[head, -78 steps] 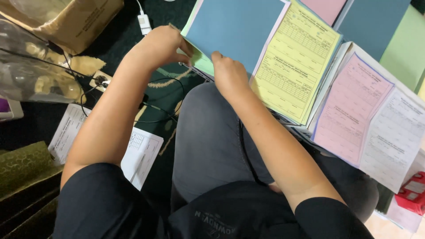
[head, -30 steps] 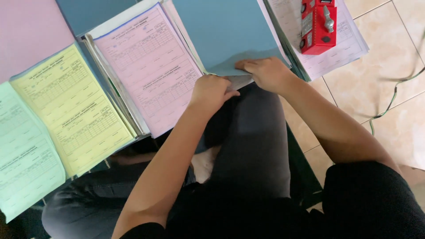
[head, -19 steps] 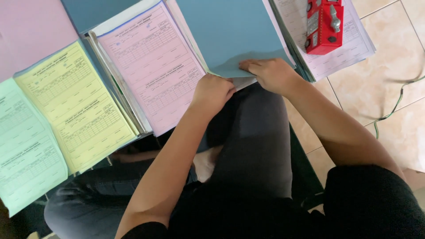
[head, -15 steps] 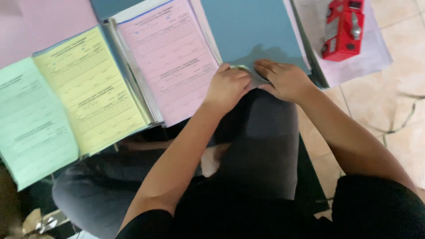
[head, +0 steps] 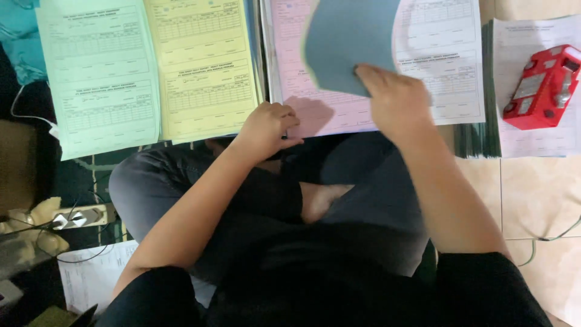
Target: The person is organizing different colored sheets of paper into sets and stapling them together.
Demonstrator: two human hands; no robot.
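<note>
Lifting a blue sheet [head: 348,45] off the pink form [head: 315,79], the right hand [head: 396,100] pinches its lower edge, fingers clamped on it, at about 1 o'clock from the lap. The left hand [head: 266,130] rests loosely curled at the pink form's near edge, holding nothing. Yellow form [head: 203,66] and green form [head: 100,72] lie at 11 o'clock, a red stapler [head: 541,88] at 2. Judging by this, collating is underway; the sheet needs a squared, steady placement.

The person wears a black top with short sleeves and grey trousers. Both arms are bare. One foot looks bare.
</note>
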